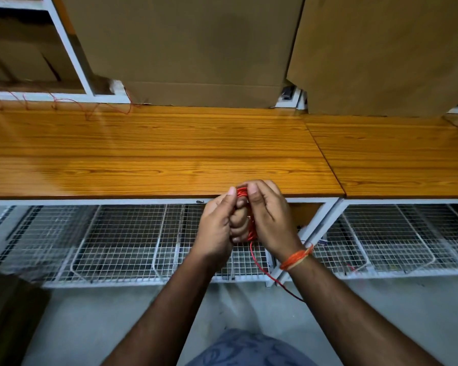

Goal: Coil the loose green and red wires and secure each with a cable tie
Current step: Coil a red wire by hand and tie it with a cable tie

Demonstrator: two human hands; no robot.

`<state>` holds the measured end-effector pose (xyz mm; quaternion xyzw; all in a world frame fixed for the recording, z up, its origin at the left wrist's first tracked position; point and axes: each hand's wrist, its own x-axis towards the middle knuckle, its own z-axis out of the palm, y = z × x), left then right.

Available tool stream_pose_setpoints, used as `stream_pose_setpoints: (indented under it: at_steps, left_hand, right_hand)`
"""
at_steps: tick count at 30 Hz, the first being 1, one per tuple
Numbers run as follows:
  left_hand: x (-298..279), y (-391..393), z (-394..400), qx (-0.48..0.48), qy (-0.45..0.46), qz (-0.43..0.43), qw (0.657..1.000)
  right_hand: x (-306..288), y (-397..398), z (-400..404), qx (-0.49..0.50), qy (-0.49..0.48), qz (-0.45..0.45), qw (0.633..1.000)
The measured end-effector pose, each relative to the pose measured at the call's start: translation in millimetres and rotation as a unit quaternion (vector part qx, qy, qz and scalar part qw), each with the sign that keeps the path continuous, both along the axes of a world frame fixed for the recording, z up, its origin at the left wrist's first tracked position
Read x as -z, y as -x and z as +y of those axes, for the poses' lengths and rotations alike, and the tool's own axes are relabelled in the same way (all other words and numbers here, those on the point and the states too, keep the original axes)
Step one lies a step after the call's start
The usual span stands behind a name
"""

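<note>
Before the surface [154,154] edge: left hand [217,228] and right hand [270,220] gripping red wire [251,228] coil, mostly hidden between fingers; tail trailing behind forearm.

The wooden bench top [154,151] is showing a glossy, smooth, grained finish. At 12 o'clock, matt brown cardboard sheets [185,48] are standing. At 6 o'clock, white-coated metal wire baskets [117,239] are sitting over a dull grey floor [95,326].

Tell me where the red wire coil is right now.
In the head view, the red wire coil is held between the left hand and right hand, at the near edge of the wooden bench, its loose tail hanging toward the floor.
</note>
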<state>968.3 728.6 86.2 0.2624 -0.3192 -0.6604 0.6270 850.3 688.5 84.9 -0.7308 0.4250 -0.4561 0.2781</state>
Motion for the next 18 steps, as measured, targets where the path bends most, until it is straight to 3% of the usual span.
stream_pose_setpoints:
  at_steps: [6, 11, 14, 16, 18]
  left_hand:
    - [-8.7, 12.4, -1.5, -0.003, -0.016, 0.013, 1.000]
    - [-7.1, 29.4, -6.7, -0.082, -0.063, -0.090, 0.991]
    - [-10.5, 34.9, -9.8, -0.122, -0.051, -0.189, 0.973]
    - [-18.1, 40.8, -10.3, -0.130, -0.045, -0.212, 0.967]
    - [-22.3, 50.1, -12.8, -0.113, -0.064, -0.201, 0.971]
  right_hand:
    - [4.0, 1.2, 4.4, 0.080, -0.017, -0.022, 0.996]
    - [6.6, 13.5, -0.6, 0.131, -0.023, -0.018, 0.991]
    - [-0.7, 18.6, -1.2, 0.065, -0.169, -0.155, 0.971]
    - [-9.9, 27.3, -2.4, 0.018, -0.291, -0.256, 0.922]
    - [-18.7, 40.3, -5.1, 0.014, -0.367, -0.290, 0.884]
